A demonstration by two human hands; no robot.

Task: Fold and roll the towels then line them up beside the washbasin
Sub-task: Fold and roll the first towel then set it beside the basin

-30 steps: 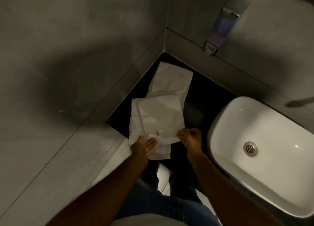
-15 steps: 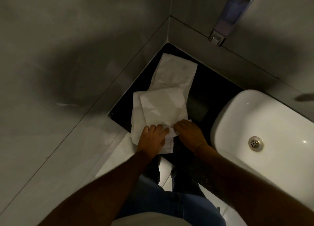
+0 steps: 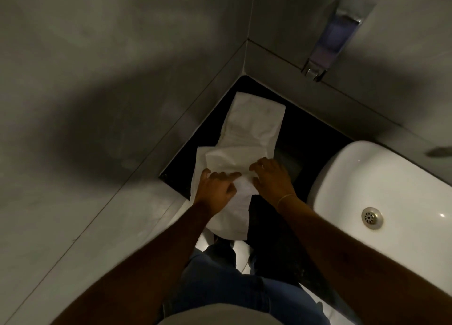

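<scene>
Your left hand (image 3: 215, 190) and right hand (image 3: 270, 180) cover the towel (image 3: 254, 126) fold beneath them. The washbasin (image 3: 391, 190) runs off the right edge; the wall dispenser (image 3: 335, 38) is blurred.

Both the left hand (image 3: 215, 190) and right hand (image 3: 270, 178) press a white towel (image 3: 252, 126) on the black counter (image 3: 315, 131) beside the washbasin (image 3: 391, 178).

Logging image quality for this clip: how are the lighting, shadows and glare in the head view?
Head view: dim overall; a broad soft shadow falls on the left wall; the white towel and washbasin stay readable, with small glints in the basin; wide-angle bending at the edges.
</scene>
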